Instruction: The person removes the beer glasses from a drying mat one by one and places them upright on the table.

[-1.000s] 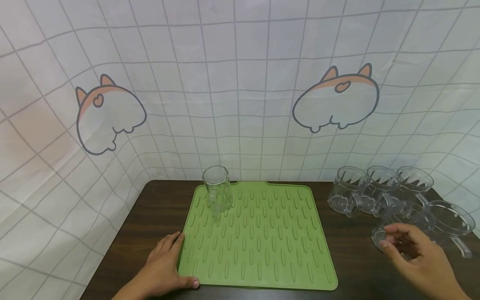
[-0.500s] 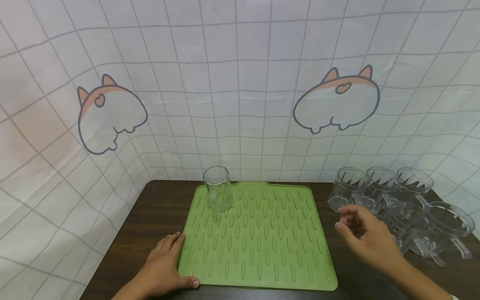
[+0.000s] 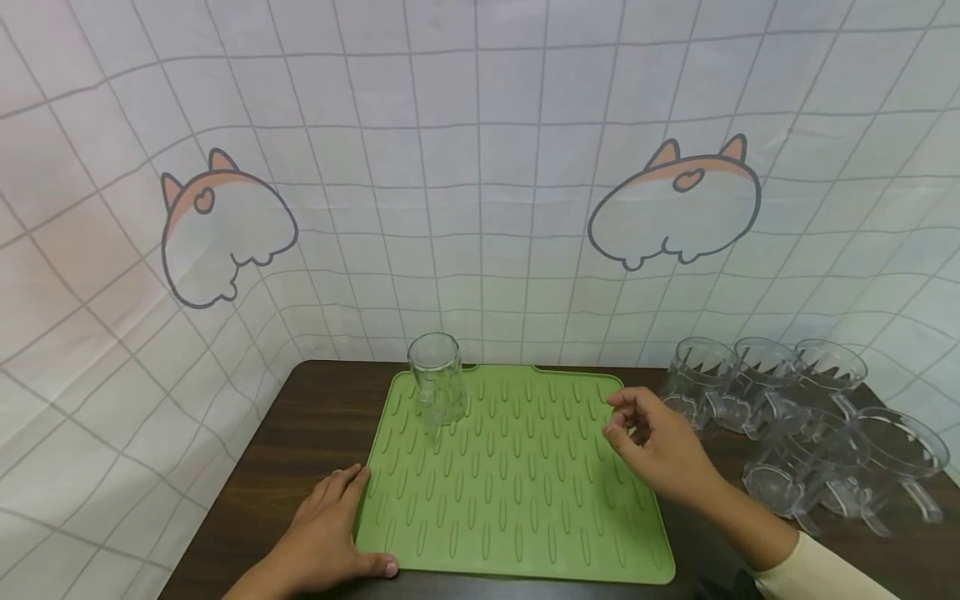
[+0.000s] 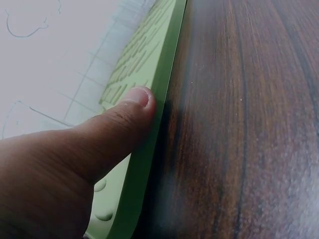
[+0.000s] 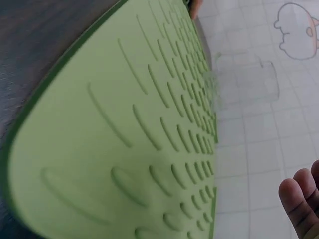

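A green ribbed mat point(image 3: 517, 500) lies on the dark wooden table, and one clear mug point(image 3: 437, 379) stands upright on its back left part. My left hand point(image 3: 322, 533) rests at the mat's front left corner, fingers along the left edge. In the left wrist view its thumb point(image 4: 117, 122) lies over the mat's front edge. Above the mat's right side, my right hand point(image 3: 660, 446) hovers with loosely bent fingers and nothing in it. Several fingertips point(image 5: 299, 194) of it show in the right wrist view.
Several clear mugs stand grouped on the table's right, among them a front one point(image 3: 776, 483) and a back left one point(image 3: 686, 375). A white gridded sheet point(image 3: 450, 183) with animal drawings hangs behind and beside the table. Dark wood point(image 3: 262, 467) shows left of the mat.
My right hand has moved left from the front mugs on the right to over the mat's right side. The left hand and the mug on the mat have stayed put.
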`<state>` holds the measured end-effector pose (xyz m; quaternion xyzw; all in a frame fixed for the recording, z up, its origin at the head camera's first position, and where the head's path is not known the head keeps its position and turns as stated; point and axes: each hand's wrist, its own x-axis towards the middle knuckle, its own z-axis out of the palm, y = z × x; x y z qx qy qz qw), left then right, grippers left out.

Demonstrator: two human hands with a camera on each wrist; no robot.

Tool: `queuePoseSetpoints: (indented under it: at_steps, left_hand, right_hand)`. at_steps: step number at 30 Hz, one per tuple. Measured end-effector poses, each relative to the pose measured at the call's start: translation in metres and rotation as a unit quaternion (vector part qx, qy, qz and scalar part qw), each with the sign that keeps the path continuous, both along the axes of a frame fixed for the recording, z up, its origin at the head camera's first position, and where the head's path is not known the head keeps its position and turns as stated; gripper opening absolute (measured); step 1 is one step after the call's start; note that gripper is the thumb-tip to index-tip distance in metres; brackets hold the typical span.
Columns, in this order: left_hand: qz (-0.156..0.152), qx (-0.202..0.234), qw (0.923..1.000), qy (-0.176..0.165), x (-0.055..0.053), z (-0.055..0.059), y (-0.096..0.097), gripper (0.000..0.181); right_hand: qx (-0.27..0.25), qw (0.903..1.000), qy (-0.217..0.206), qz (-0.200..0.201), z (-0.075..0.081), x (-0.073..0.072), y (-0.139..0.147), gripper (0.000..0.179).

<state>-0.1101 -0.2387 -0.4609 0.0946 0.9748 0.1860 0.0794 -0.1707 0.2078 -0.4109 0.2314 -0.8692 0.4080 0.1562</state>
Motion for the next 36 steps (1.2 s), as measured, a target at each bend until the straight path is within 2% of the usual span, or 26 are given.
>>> queuePoseSetpoints:
  at_steps: [13, 21, 36]
  left_hand:
    - [-0.001, 0.004, 1.0, -0.007, -0.001, 0.001, 0.001, 0.14]
    - [-0.002, 0.002, 1.0, -0.008, -0.002, 0.001, 0.001, 0.14]
    - [0.0, 0.003, 1.0, -0.005, -0.002, 0.002, 0.002, 0.139]
  right_hand:
    - [0.009, 0.9967, -0.074, 0.032, -0.005, -0.018, -0.035, 0.032]
    - [-0.011, 0.9929, -0.092, 0.074, -0.011, -0.027, -0.062, 0.033]
    - [-0.034, 0.9896, -0.113, 0.082, -0.017, -0.039, -0.102, 0.032]
